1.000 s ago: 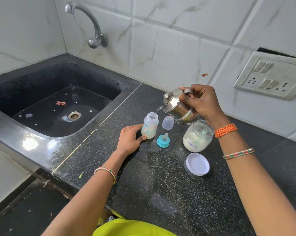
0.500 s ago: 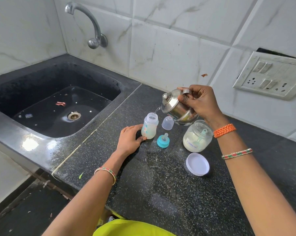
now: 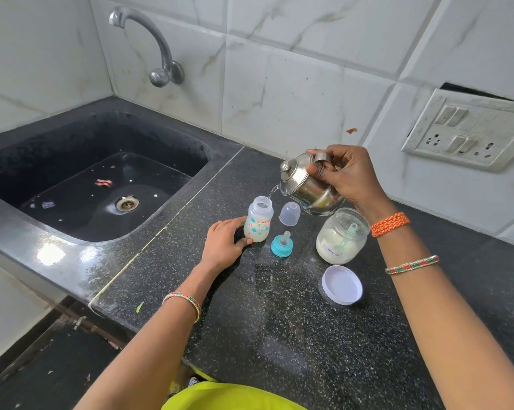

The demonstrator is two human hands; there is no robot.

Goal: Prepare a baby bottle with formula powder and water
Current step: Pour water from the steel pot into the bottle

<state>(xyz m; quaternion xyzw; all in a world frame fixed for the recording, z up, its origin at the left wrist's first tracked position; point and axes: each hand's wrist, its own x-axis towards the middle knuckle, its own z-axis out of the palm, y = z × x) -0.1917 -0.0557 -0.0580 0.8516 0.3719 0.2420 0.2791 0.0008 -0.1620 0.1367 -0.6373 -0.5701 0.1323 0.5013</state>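
An open baby bottle (image 3: pixel 259 221) with printed pictures stands upright on the black counter (image 3: pixel 279 335), milky liquid in its lower part. My left hand (image 3: pixel 223 244) rests on the counter and steadies the bottle's base with thumb and fingers. My right hand (image 3: pixel 345 177) grips a small steel kettle (image 3: pixel 304 184), tilted left; a thin stream of water runs from its spout into the bottle's mouth. A clear cap (image 3: pixel 290 213) and the teal nipple ring (image 3: pixel 281 245) lie beside the bottle. The open formula jar (image 3: pixel 340 238) holds white powder and a scoop.
The jar's white lid (image 3: pixel 342 285) lies upside down on the counter, near my right forearm. A black sink (image 3: pixel 102 187) with a wall tap (image 3: pixel 158 54) lies to the left. A switch and socket plate (image 3: pixel 471 131) is on the tiled wall at right.
The kettle has tipped slightly further over the bottle while the water keeps flowing. My left hand stays at the bottle's base.
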